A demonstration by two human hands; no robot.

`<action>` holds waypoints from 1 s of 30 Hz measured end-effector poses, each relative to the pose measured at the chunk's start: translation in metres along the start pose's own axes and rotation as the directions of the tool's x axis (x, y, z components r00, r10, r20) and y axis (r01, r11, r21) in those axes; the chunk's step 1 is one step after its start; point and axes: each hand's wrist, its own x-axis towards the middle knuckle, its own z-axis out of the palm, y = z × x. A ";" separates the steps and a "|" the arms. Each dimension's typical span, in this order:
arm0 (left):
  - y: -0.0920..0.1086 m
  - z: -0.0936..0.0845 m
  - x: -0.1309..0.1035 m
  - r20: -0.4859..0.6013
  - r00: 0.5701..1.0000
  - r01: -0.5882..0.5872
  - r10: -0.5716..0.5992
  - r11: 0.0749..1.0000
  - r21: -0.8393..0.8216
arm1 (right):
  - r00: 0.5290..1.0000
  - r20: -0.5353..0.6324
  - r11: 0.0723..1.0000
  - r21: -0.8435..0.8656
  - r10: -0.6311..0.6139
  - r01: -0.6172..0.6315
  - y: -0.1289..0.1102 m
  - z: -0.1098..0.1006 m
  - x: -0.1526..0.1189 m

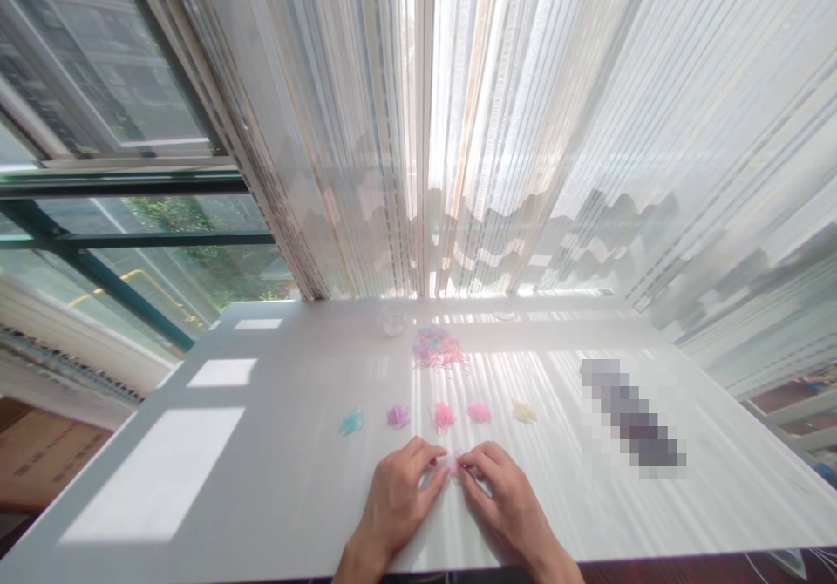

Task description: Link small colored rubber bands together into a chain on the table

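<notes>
Small thin strands that look like rubber bands lie in colour-sorted heaps. My left hand (pixel 404 490) curls with thumb and index finger at a small bunch of pale pink rubber bands (pixel 453 463). From the other side, my right hand (pixel 502 490) pinches the same bunch; single bands are too small to tell apart. Just beyond my hands runs a row of heaps: teal bands (pixel 351 421), purple bands (pixel 397 417), coral-red bands (pixel 444 416), pink bands (pixel 479 412) and pale yellow bands (pixel 524 410). Farther back lies a larger mixed-colour heap (pixel 438 349).
A clear round container (pixel 393 319) stands near the back of the white table (pixel 294 479), with a clear flat disc (pixel 505 315) to its right. A pixelated dark object (pixel 634 418) lies at right. Sheer curtains (pixel 510 131) hang behind; a cardboard box (pixel 45 453) stands left.
</notes>
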 end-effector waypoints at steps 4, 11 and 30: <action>0.000 0.001 0.002 0.004 1.000 0.018 -0.018 1.000 -0.021 | 0.999 -0.011 0.997 0.066 0.034 -0.033 0.001 -0.001 0.000; -0.002 0.004 0.007 -0.009 1.000 0.003 -0.003 1.000 -0.005 | 0.996 -0.004 0.991 0.097 0.090 -0.089 -0.001 -0.003 0.004; -0.003 0.003 0.005 0.003 0.997 0.072 -0.073 0.976 -0.205 | 0.990 -0.002 0.985 0.104 0.140 -0.139 -0.003 -0.007 0.004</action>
